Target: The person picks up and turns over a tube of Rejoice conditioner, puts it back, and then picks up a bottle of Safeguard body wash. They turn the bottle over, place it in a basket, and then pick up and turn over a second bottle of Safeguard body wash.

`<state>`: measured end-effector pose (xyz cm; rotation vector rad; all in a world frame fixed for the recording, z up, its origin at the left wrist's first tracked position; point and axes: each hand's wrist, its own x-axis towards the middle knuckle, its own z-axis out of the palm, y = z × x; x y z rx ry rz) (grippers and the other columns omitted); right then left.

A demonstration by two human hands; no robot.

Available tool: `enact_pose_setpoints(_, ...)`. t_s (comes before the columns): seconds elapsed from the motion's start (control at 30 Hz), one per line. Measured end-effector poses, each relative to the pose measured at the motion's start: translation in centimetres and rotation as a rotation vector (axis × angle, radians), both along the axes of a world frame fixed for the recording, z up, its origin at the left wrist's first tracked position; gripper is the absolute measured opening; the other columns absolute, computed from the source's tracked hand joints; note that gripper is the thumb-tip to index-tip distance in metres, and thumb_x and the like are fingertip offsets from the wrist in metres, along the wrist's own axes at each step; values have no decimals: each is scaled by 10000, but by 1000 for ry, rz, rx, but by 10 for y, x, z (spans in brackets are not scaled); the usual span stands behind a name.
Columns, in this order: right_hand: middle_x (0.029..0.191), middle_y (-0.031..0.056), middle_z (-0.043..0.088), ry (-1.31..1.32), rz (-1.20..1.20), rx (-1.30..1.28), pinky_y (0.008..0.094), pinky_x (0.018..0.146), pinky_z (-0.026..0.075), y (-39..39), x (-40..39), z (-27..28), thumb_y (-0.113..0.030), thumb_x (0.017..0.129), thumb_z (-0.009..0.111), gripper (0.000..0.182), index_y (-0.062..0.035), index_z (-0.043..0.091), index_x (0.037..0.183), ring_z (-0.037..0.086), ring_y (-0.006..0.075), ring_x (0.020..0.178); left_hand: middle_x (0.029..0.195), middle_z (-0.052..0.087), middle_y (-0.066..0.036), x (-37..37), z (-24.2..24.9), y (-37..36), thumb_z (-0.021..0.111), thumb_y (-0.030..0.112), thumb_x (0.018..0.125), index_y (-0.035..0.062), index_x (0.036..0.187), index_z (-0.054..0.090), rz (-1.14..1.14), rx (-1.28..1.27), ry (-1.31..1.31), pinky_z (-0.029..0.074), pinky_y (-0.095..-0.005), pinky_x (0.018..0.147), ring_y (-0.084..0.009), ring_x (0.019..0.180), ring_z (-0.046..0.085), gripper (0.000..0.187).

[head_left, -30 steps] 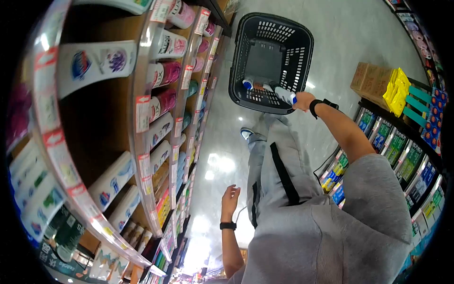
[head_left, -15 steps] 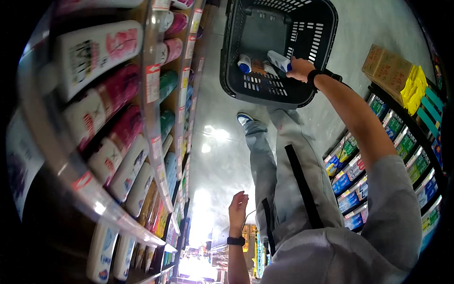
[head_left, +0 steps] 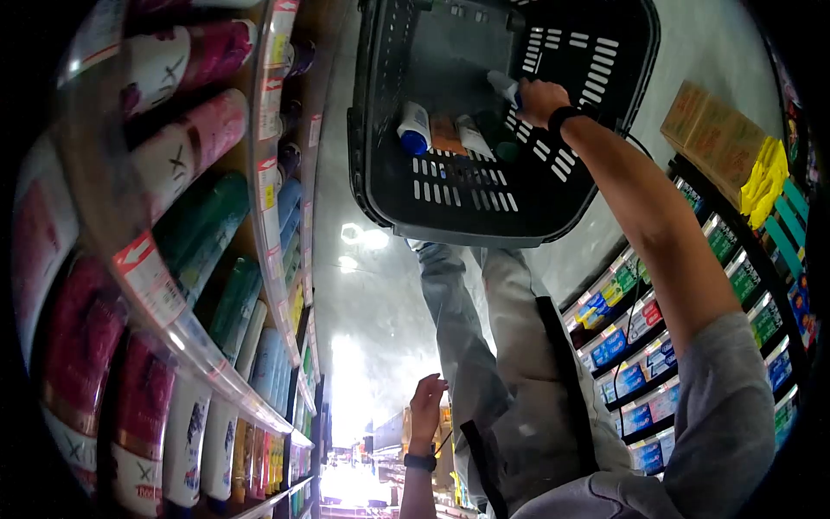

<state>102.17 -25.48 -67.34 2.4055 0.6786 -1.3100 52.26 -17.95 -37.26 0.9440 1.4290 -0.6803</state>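
Observation:
My right hand [head_left: 543,104] is inside the black shopping basket [head_left: 467,227], closed around one end of a pale bottle [head_left: 502,85]. Part of that bottle is hidden by my fingers. Below it in the basket lie a white bottle with a blue cap [head_left: 415,130], an orange-brown packet [head_left: 446,135] and a white tube [head_left: 473,136]. A round green piece [head_left: 507,152] shows beside the tube. Low in the view, my left hand [head_left: 426,402] hangs beside my leg, its fingers loosely bent and apart from the thumb, holding nothing.
Shelves of bottles [head_left: 203,233] with clear price rails run close along my left. On my right stands a rack of small packs [head_left: 635,342], with a cardboard box [head_left: 705,138] and yellow packets [head_left: 764,173] on top. Grey floor [head_left: 346,303] lies between.
The basket looks larger and nearer. Inside it, the bottle in my right hand now sits farther from the other items. The shelves on the left have shifted in view.

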Motion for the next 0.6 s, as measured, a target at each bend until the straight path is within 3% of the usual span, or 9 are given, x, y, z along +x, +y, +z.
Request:
enact_pose_setpoints(0.17, 995, 147, 665, 37, 110, -101, 405, 780, 520, -3, -5, -36, -189, 786, 623, 406, -78, 556, 1171, 656, 297, 922, 1010, 629, -76, 29, -15, 6, 528, 73, 929, 14, 1163, 546, 106, 1, 26, 456, -286, 883, -163, 968, 601, 242)
enact_pose_setpoints(0.27, 999, 90, 671, -101, 229, -37, 424, 712, 564, -20, -15, -62, -245, 850, 609, 399, -150, 550, 1232, 668, 276, 869, 1009, 627, -80, 29, -24, 0, 522, 89, 939, 11, 1157, 545, 156, 5, 38, 459, -290, 879, -163, 962, 601, 233)
enact_pose_setpoints(0.3, 1025, 93, 662, -45, 218, -72, 414, 726, 562, -15, -14, -57, -215, 842, 622, 424, -148, 538, 1252, 659, 269, 914, 1025, 635, -111, 34, -25, -3, 488, 189, 941, 4, 1162, 529, 122, 20, 41, 458, -325, 862, -200, 967, 611, 291)
enact_pose_setpoints(0.5, 1214, 112, 580, -73, 161, -94, 426, 798, 545, -1, -7, -55, -218, 813, 664, 485, -136, 525, 1270, 607, 294, 1044, 1018, 633, -100, 36, -35, -16, 503, 216, 957, 10, 1139, 547, 122, -26, 2, 454, -314, 843, -182, 962, 603, 278)
enact_pose_setpoints(0.6, 1335, 116, 487, -88, 256, -69, 423, 822, 538, -2, -1, -69, -252, 812, 677, 520, -134, 510, 1290, 545, 299, 1139, 1010, 632, -96, 42, -39, -16, 520, 199, 954, 17, 1140, 549, 154, -22, -15, 457, -307, 827, -180, 954, 606, 262)
